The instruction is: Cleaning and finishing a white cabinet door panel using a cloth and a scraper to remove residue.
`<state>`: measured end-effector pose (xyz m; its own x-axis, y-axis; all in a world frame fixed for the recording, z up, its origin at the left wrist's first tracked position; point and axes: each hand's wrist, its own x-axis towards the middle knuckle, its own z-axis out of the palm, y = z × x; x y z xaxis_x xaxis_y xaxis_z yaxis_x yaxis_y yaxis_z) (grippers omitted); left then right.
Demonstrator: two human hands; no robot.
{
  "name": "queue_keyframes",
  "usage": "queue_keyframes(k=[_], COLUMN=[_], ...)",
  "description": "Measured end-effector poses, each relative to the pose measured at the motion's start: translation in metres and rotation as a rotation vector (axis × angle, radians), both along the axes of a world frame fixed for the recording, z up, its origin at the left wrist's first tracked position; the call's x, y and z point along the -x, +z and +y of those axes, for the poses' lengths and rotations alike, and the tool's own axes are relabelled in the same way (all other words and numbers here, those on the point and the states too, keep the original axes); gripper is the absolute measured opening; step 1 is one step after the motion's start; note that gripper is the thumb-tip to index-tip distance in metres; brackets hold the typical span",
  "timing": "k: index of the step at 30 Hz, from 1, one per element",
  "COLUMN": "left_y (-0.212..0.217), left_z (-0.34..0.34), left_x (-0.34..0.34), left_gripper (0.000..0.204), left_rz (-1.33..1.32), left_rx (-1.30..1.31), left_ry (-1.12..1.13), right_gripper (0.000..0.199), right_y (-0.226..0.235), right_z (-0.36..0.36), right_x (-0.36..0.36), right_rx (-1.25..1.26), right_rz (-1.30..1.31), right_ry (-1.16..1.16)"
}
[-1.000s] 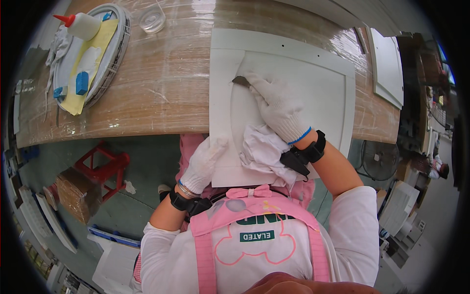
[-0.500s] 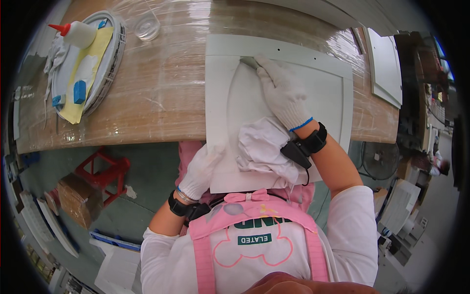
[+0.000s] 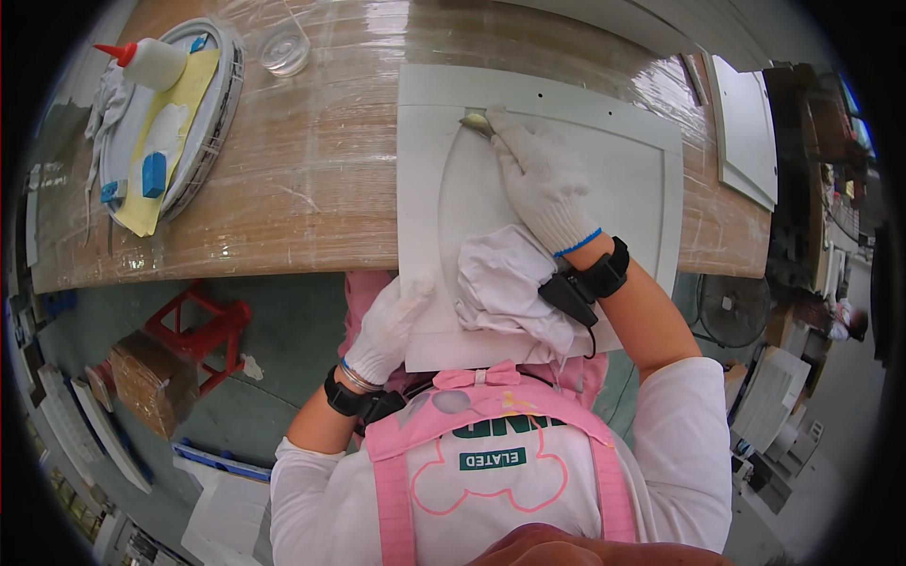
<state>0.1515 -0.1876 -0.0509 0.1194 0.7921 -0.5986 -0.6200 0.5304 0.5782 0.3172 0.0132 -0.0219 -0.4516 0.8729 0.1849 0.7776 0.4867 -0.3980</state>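
Your right hand [image 3: 543, 179], in a white knit glove with a blue cuff edge, holds a small, thin, olive-grey blade [image 3: 475, 124] between closed-together fingers, the index finger stretched toward it. The blade sits at the far left inner corner of a white rectangular panel [image 3: 461, 193] with a raised flat border. The panel lies face up, its far part on a wood-grain table [image 3: 311, 170] wrapped in clear film, its near part overhanging the table edge and reaching your waist. Your left hand [image 3: 385, 325], also white-gloved, rests at the panel's near left edge, fingers close together on its face; thumb hidden, so you cannot tell from here whether it grips. A crumpled white cloth [image 3: 510, 283] lies on the panel, just below your right glove and beside the black device [image 3: 571, 297] on that wrist. On the table's left, a round white lid-like tray [image 3: 209, 123] bears a yellow sheet [image 3: 189, 90], a white bottle [image 3: 156, 65] with a red nozzle, and a blue rectangular block [image 3: 154, 175]. A clear cup [image 3: 283, 52] stands near the tray. Below the table, a red plastic stool [image 3: 203, 330] is beside a brown box [image 3: 154, 385].
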Motion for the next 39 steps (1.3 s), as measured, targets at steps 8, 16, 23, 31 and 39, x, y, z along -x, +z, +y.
queue_keyframes(k=[8,16,23,31,39], left_y=[-0.002,-0.007,-0.007,-0.004,-0.002], left_z=[-0.001,-0.001,-0.003,-0.001,-0.004], left_x=[0.001,0.002,0.002,0.001,0.001], left_gripper=[0.037,0.036,0.034,0.036,0.036], left_rz=[-0.006,0.0,0.033,-0.011,-0.069], left_rx=[0.006,-0.028,-0.013,-0.02,0.017], left_ry=[-0.02,-0.041,-0.023,-0.023,-0.017], right_gripper=[0.034,0.026,0.024,0.018,0.026], right_y=[-0.001,-0.009,0.035,0.043,0.047], right_z=[-0.003,-0.009,0.036,0.075,0.031], right_x=[-0.001,-0.009,0.01,0.027,0.023], right_rx=[-0.032,0.053,1.006,0.099,0.48], right_rz=[-0.003,0.313,0.89,0.298,0.094], right_ry=[0.01,0.108,-0.13,-0.14,-0.079])
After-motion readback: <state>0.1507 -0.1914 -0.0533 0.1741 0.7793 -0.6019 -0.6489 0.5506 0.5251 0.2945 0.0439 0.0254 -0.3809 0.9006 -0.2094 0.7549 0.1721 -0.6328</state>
